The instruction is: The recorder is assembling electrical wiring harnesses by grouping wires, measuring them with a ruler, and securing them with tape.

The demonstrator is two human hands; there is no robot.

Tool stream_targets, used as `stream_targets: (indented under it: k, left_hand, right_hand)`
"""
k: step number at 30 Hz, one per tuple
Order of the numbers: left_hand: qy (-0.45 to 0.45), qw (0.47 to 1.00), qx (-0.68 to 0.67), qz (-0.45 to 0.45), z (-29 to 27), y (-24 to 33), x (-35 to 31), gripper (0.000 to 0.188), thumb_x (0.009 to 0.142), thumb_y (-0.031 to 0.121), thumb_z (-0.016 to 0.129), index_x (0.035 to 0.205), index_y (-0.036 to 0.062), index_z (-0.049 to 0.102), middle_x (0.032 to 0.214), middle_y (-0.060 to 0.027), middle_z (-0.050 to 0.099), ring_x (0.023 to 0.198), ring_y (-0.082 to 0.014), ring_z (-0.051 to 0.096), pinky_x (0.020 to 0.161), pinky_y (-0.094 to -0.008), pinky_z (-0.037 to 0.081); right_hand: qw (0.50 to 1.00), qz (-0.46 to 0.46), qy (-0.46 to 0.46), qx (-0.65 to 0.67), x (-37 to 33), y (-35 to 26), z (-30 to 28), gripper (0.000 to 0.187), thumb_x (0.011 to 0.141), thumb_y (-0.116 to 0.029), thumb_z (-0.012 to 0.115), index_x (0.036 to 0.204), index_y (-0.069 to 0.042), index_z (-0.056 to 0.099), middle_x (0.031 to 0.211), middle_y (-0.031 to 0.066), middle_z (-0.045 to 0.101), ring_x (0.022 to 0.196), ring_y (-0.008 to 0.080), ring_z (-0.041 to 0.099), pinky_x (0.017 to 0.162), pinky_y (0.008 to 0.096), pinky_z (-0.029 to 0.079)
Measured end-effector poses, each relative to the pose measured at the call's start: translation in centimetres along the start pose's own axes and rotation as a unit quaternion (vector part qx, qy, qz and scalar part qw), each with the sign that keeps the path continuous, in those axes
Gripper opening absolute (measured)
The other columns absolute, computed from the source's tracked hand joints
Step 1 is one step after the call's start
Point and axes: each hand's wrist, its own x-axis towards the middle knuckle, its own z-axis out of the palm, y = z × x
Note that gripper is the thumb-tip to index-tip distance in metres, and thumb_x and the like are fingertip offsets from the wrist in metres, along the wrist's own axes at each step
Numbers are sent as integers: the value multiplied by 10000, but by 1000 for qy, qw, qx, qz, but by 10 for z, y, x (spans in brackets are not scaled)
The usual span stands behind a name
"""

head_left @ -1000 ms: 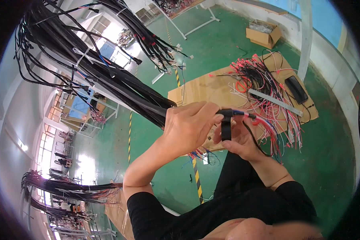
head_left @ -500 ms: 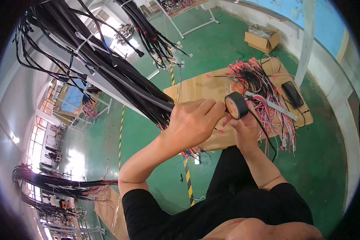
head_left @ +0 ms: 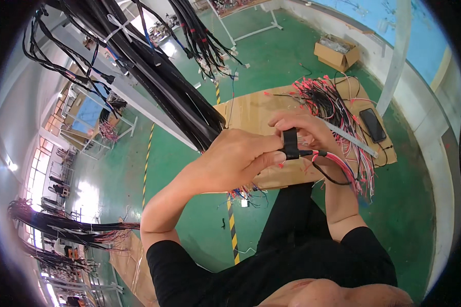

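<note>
Black electrical tape [head_left: 290, 144] shows edge-on between my hands, above the cardboard-topped surface. My left hand [head_left: 235, 157] is closed, thumb and fingers pinching the taped end of a wire bundle [head_left: 325, 155] beside the roll. Pink, white and dark wires run from there to the right, passing by my right wrist. My right hand [head_left: 310, 128] curls over the tape roll from the far side and grips it; part of its fingers is hidden behind the roll. A thick black cable harness [head_left: 174, 97] slopes down from the upper left and ends behind my left hand.
Cardboard [head_left: 256, 105] covers the work surface. On its right lie a heap of wires with pink ends [head_left: 317, 94], a metal ruler-like strip [head_left: 351, 138] and a black phone [head_left: 372, 125]. An open carton [head_left: 337, 52] stands on the green floor. More harnesses [head_left: 66, 225] hang at left.
The tape roll has turned from showing its face to edge-on. My right hand has moved up over it, and the wire bundle now bends over the right wrist.
</note>
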Motion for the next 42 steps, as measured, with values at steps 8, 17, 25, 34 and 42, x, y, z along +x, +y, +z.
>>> stream_targets:
  k: [8, 17, 25, 34, 42]
  left_hand:
    - [93, 981, 139, 95, 10, -7, 3, 144, 774, 89, 689, 825, 28, 569, 621, -91, 473, 508, -281, 492, 436, -363, 352]
    - [115, 958, 249, 85, 19, -7, 6, 156, 761, 117, 693, 797, 52, 556, 606, -66, 475, 505, -249, 516, 425, -354, 366]
    - [59, 983, 160, 70, 17, 7, 15, 134, 788, 103, 671, 832, 40, 561, 615, -80, 493, 511, -288, 511, 438, -360, 376]
    - [63, 983, 158, 65, 17, -5, 10, 136, 783, 103, 674, 821, 33, 564, 632, -95, 508, 532, -283, 529, 450, -348, 388]
    - [112, 943, 299, 92, 30, -21, 13, 154, 748, 133, 688, 809, 60, 567, 626, -65, 490, 519, -250, 524, 456, -335, 394]
  right_hand:
    - [975, 150, 37, -160, -27, 4, 19, 562, 709, -97, 798, 1195, -20, 525, 1147, 71, 570, 1056, 168, 557, 915, 291, 443]
    - [929, 166, 274, 186, -67, -7, 62, 530, 747, -132, 739, 1203, -6, 499, 1041, 85, 606, 939, 190, 610, 831, 360, 500]
    - [923, 9, 334, 193, 2, -17, 61, 507, 732, -82, 707, 1207, -38, 535, 1264, 141, 481, 1006, 223, 589, 840, 338, 481]
    - [985, -1, 169, 17, -30, 29, 24, 267, 835, -121, 612, 1073, -27, 535, 1076, 135, 514, 875, 183, 567, 743, 331, 489]
    - [929, 141, 251, 234, -55, -26, 63, 503, 790, -84, 663, 1240, 31, 471, 1056, 144, 564, 803, 194, 611, 786, 309, 502]
